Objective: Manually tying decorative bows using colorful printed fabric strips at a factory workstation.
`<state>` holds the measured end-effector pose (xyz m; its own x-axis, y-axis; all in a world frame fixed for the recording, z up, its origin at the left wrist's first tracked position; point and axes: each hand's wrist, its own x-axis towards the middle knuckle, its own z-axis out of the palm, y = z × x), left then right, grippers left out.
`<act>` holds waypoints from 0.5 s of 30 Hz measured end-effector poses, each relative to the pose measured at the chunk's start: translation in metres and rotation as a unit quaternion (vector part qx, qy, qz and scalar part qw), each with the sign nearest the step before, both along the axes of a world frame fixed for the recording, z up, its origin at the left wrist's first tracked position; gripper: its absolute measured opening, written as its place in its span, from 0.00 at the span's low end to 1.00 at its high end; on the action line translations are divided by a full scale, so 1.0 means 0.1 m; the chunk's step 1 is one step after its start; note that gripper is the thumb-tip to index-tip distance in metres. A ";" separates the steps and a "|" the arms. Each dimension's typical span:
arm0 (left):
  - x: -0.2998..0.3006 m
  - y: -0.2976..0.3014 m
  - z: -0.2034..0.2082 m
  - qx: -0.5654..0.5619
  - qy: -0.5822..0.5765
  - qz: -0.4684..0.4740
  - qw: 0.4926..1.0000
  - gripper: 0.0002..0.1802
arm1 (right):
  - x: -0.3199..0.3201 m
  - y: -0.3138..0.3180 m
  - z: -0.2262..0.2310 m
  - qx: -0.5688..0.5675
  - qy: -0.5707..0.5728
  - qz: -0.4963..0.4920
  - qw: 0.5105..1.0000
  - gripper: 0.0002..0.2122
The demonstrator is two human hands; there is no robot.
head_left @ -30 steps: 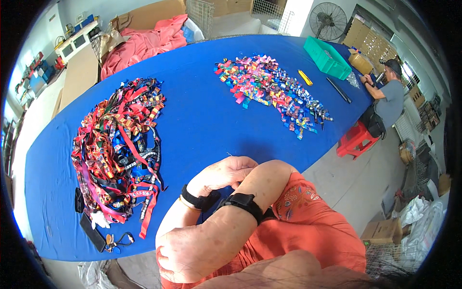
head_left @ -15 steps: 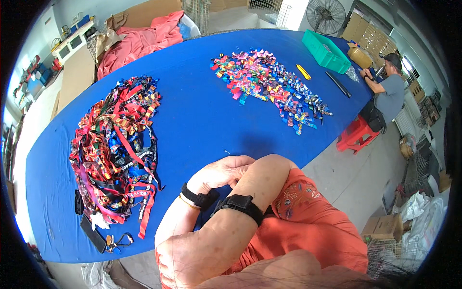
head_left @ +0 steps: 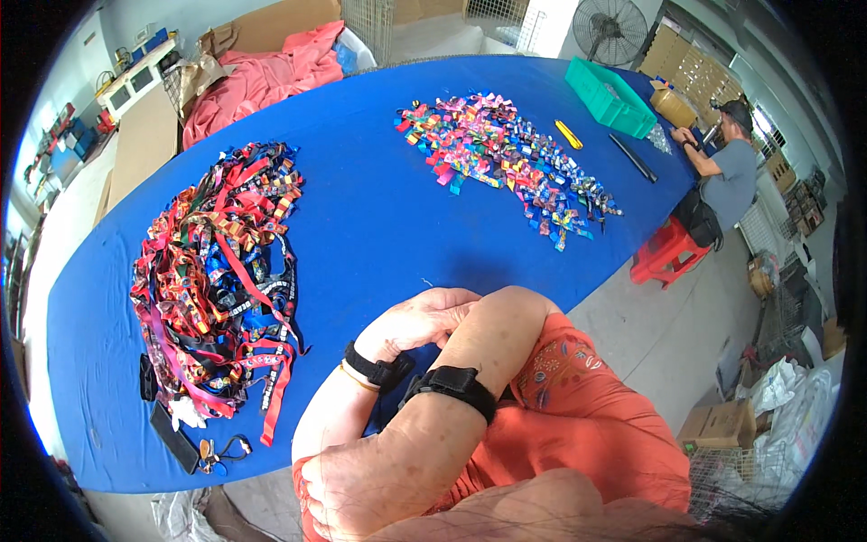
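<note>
My arms are folded in front of my orange shirt, at the near edge of the blue-covered table. My left hand [head_left: 417, 318] is tucked against the inside of my right elbow, its fingertips hidden behind that arm. My right hand [head_left: 348, 492] lies across my left upper arm, its fingers curled round the arm by the sleeve. Each wrist has a black strap. To the left spreads a tangled heap of printed lanyards [head_left: 217, 280], mostly red, black and blue. Farther off is a pile of short, colourful ribbon straps [head_left: 506, 154]. Neither hand touches these piles.
A yellow cutter [head_left: 569, 135], a black rod [head_left: 634, 157] and a green crate [head_left: 610, 99] occupy the table's far right. Another person [head_left: 730, 172] sits there on a red stool [head_left: 666, 256]. A dark flat case [head_left: 174, 438] and keys [head_left: 215, 458] lie near left.
My folded arms have hardly moved, and the view has shifted very slightly. The lanyards, ribbon straps and other table items stay in place.
</note>
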<state>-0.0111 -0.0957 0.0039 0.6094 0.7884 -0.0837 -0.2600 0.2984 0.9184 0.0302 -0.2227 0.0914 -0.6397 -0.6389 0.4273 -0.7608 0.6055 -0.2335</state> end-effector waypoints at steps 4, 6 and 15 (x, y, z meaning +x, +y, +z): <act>0.02 -0.01 0.04 0.012 0.013 0.015 1.000 0.28 | 0.03 0.04 0.01 -0.025 -0.024 0.002 0.999 0.04; 0.04 -0.04 0.12 0.012 0.013 0.015 1.000 0.27 | 0.00 0.11 0.03 -0.036 -0.036 0.003 0.999 0.04; 0.12 -0.04 0.09 -0.022 0.021 0.025 0.999 0.25 | 0.05 0.19 0.00 -0.092 -0.086 0.014 0.992 0.04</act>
